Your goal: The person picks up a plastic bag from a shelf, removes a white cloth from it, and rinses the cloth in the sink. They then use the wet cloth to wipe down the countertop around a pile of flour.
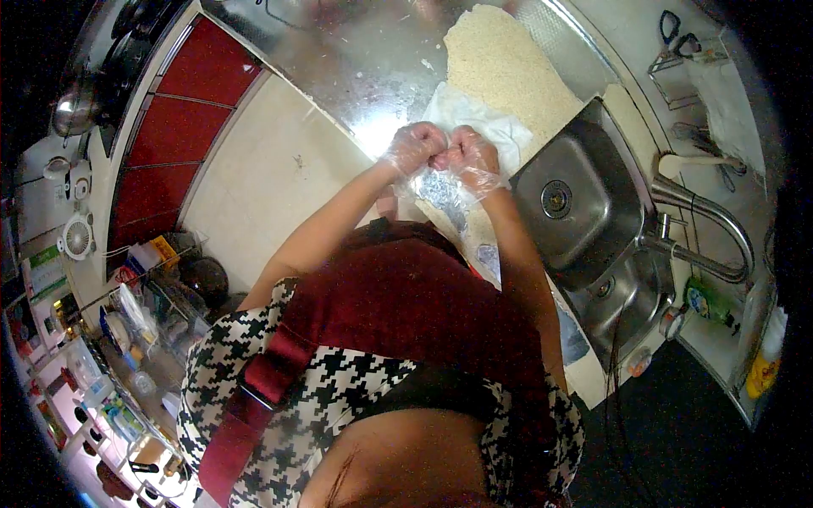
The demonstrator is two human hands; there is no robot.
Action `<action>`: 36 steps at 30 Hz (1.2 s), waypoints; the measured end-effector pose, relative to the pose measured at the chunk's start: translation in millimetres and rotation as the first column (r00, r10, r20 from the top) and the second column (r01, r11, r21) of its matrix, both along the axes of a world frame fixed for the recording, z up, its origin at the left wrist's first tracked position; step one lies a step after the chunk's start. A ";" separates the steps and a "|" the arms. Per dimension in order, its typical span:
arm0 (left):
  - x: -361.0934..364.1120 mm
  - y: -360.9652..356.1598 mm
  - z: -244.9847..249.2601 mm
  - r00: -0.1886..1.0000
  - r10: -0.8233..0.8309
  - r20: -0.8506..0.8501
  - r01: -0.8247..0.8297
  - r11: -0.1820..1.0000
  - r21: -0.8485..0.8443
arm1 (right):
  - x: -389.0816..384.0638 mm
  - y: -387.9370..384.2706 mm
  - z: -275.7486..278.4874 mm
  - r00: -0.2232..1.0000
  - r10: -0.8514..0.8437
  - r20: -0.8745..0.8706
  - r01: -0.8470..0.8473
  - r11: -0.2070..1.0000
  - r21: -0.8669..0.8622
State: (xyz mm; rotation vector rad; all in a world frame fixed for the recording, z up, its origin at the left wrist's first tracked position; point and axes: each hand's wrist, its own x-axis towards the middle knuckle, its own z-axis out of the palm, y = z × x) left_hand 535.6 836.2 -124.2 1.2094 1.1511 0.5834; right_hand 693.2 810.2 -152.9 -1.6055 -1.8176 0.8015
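Observation:
My left hand (417, 147) and my right hand (474, 157) meet in front of my body above the counter edge. Both wear loose, clear plastic gloves. The fingers of each curl inward, knuckles close together, in a closed grip. Whatever sits between the fingertips is too small and hidden to name. Just beyond them a crumpled white cloth or sheet (487, 118) lies on a speckled beige board or counter piece (500, 63). Some shiny, foil-like patches (440, 188) show on the surface beneath my wrists.
A metal worktop (356, 51) stretches ahead. On the right are a large steel sink basin (576, 161), a smaller basin (627, 296) and a curved faucet (720, 271). Red cabinet doors (186, 102) stand left, with a crowded shelf (152, 305) and a small fan (78, 237).

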 end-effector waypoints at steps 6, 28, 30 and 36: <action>-6.2 1.7 -28.8 0.952 0.169 0.254 -0.106 0.964 -0.242 | 13.5 -3.3 -14.9 0.965 -0.113 -0.238 0.096 0.992 -0.081; 6.3 -1.0 -20.7 0.988 0.000 -0.152 0.006 0.999 0.038 | 4.0 -7.4 -27.7 0.948 -0.017 -0.317 0.011 1.000 -0.022; 5.4 -1.4 -28.1 0.987 0.026 -0.161 -0.020 0.999 0.039 | 4.3 -8.4 -28.4 0.956 -0.099 -0.276 0.074 0.992 -0.098; -0.3 -4.2 -28.2 0.993 0.100 0.064 -0.094 0.992 -0.084 | 8.9 -10.0 -48.1 0.821 -0.167 -0.545 0.081 0.981 -0.178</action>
